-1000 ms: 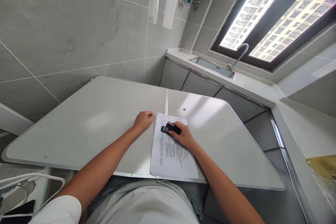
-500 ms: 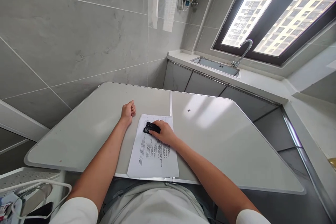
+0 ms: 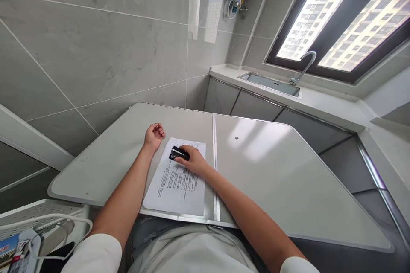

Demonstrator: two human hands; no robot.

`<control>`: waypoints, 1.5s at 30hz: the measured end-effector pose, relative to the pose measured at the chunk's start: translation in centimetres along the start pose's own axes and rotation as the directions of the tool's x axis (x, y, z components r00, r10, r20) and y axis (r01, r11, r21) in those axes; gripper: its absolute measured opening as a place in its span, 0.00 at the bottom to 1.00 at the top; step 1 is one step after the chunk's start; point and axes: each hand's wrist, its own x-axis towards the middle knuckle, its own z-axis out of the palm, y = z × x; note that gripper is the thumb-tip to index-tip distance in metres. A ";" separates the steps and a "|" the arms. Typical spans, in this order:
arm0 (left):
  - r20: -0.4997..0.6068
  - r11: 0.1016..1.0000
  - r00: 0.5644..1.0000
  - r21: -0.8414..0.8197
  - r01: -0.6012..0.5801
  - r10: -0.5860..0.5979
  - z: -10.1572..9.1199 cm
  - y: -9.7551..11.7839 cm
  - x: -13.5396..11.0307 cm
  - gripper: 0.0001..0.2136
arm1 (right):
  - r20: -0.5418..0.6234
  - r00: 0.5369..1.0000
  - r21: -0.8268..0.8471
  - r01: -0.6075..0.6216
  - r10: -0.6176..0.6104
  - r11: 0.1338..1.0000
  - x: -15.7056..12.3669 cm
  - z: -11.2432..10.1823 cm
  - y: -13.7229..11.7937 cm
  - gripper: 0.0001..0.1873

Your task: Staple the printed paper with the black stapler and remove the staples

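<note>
Basket (image 3: 41,208) with small holes stands at the near left, lower than the table (image 3: 272,187), and a white cable (image 3: 57,215) loops over it. Next to it, a person in a white shirt is close to the near edge of the table, and both bare forearms come over this edge.

Printed paper (image 3: 179,198) lies flat just to the left of the metal strip (image 3: 215,170) which divides the table top. Its near side is close to the table edge, probably because here it is in front of the body and easy to reach. Whether it is one sheet or several, I cannot tell.

Above the far part of the paper, the right hand (image 3: 194,160) holds a black stapler (image 3: 179,152). The grip is narrow, closed around the right end of it, so the left end sticks out uncovered; I think this is the reason for holding it so. Whether the stapler touches the paper is not clear.

The left hand (image 3: 154,135) is just beside the far left corner of the paper. Its fingers are loosely curled and I see nothing in them; perhaps it rests there to leave the print free.

Farther right, a small dark mark (image 3: 236,138) is on the table, too small to name. At the far right, a sink (image 3: 269,84) and a tap (image 3: 304,68) are below the window (image 3: 320,21).
</note>
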 end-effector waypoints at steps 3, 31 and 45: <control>-0.002 0.999 0.999 -0.032 -0.035 0.035 0.2 0.1 -0.3 0.05 | -0.196 0.978 0.083 -0.062 0.077 0.995 0.1 -4.1 2.7 0.18; 0.160 0.998 0.985 -0.005 -0.068 0.067 0.7 -0.5 -1.1 0.08 | -0.332 0.943 -0.413 -0.167 0.023 0.895 1.9 -8.4 10.7 0.14; 0.175 0.985 0.979 0.114 -0.129 0.108 0.7 -0.9 -0.7 0.12 | -0.157 0.985 -0.282 -0.117 0.075 0.952 13.0 -1.2 6.4 0.13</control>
